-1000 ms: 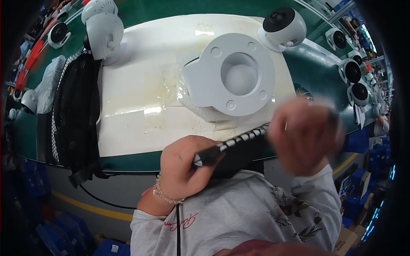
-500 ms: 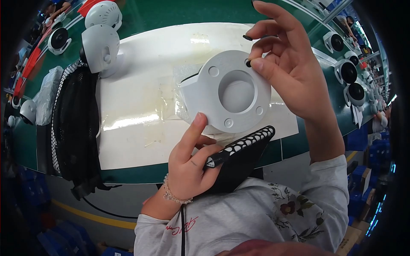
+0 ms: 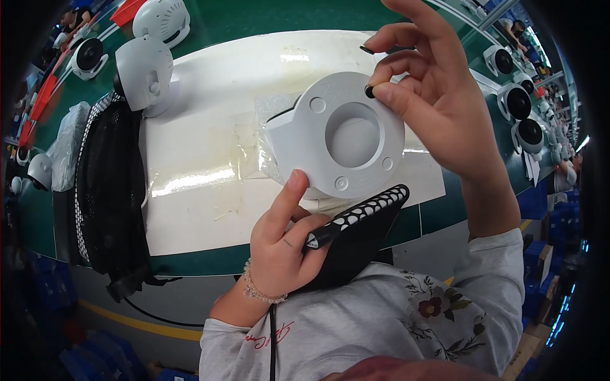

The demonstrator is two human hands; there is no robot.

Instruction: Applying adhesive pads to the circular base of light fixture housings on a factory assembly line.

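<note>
A white plastic device with a round base [image 3: 307, 143] lies bottom up on the table, showing a wide central hollow and small round recesses. My left hand [image 3: 283, 244] is closed on a curled black sheet with white round spots [image 3: 365, 214], likely a sheet of pads. Its index fingertip rests against the lower left edge of the base. Thumb and index finger of my right hand [image 3: 438, 95] pinch a small round black pad [image 3: 370, 92] at the base's upper right rim. Whether the pad touches the base is hard to tell. Another dark piece shows on a raised fingertip.
A bubble-wrap piece [image 3: 270, 162] lies beside the device on a white sheet [image 3: 203, 219]. Left stand a white camera-like device [image 3: 145, 73] and a black mesh bag [image 3: 111, 184]. More such devices [image 3: 528, 134] line the right side, and a red bin [image 3: 127, 11] sits far left.
The upper fingers of my right hand have risen a little, while its pinch stays at the base's rim. My left hand and the sheet stay nearly still.
</note>
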